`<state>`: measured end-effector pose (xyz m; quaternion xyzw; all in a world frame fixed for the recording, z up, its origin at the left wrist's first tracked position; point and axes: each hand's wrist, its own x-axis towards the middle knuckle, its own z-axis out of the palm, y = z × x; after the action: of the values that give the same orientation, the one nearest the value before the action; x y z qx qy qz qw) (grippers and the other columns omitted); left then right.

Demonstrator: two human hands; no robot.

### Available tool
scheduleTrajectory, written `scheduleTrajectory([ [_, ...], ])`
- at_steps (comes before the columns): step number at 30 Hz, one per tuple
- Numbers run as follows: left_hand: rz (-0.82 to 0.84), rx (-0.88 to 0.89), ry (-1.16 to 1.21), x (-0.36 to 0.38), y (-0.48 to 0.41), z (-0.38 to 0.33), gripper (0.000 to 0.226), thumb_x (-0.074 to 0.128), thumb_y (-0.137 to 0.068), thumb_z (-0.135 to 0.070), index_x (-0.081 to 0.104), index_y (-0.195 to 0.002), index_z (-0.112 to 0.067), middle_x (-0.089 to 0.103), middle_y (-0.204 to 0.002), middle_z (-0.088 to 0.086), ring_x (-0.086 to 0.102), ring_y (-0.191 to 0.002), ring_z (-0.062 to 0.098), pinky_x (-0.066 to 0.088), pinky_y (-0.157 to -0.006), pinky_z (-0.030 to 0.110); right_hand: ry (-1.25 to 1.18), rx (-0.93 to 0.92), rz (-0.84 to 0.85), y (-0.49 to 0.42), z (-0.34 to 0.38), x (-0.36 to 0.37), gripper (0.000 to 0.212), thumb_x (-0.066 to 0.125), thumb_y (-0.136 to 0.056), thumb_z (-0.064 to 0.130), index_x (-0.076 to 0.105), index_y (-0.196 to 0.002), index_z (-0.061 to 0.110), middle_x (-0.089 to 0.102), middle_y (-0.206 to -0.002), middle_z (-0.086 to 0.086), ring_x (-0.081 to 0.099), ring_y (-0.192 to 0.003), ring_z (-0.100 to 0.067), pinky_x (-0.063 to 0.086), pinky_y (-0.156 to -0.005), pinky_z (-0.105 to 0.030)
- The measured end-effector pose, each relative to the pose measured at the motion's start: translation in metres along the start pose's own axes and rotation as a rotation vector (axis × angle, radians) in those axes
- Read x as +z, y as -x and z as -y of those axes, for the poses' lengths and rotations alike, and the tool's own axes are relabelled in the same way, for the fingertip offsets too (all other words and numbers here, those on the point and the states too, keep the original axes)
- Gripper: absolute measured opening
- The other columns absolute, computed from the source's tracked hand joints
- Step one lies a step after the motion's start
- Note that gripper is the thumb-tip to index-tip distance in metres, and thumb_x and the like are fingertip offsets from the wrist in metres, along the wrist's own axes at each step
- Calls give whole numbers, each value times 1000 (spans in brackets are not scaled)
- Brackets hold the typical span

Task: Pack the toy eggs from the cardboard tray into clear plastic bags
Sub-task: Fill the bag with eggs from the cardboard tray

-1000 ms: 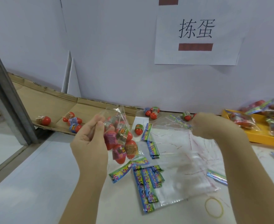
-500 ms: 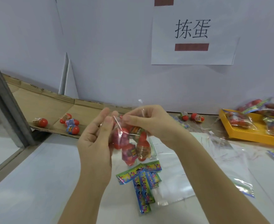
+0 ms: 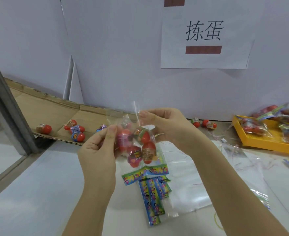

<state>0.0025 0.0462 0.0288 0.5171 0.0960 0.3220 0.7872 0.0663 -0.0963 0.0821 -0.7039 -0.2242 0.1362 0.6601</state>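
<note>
A paper sign (image 3: pixel 206 36) hangs on the white wall (image 3: pixel 114 57).

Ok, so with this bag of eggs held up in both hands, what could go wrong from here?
The clear bag hangs only from fingertip pinches of the left hand and right hand near its top. If either slips, the toy eggs inside could spill onto the table. The loose eggs sit close to the front edge of the cardboard tray, so a nudge might roll them off.

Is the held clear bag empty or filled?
Filled: several toy eggs show through the clear bag, which the left hand and right hand pinch near its top.
</note>
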Motion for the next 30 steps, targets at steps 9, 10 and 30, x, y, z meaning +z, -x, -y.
scheduleTrajectory([
  [9, -1, 102, -111, 1, 1, 2, 24, 58, -95, -14, 77, -86, -26, 76, -82, -4, 71, -78, 11, 59, -68, 23, 36, 32, -25, -2, -3, -9, 18, 78, -76, 31, 73, -86, 17, 73, -83, 1, 65, -66, -17, 55, -56, -27],
  [10, -3, 106, -118, 0, 1, 2, 23, 58, -94, -14, 77, -89, -26, 76, -83, -4, 70, -79, 10, 59, -70, 24, 46, 42, -1, -1, -2, -9, 30, 79, -67, 39, 73, -88, 19, 73, -85, 1, 64, -68, -16, 55, -57, -27],
  [30, 92, -153, 102, 0, 0, -7, 15, 67, -77, -17, 80, -71, -21, 76, -75, 2, 70, -61, 11, 55, -51, 21, -33, -25, -178, -6, -8, -6, 4, 67, -87, 12, 68, -83, 13, 72, -70, 3, 61, -48, -12, 52, -47, -23],
])
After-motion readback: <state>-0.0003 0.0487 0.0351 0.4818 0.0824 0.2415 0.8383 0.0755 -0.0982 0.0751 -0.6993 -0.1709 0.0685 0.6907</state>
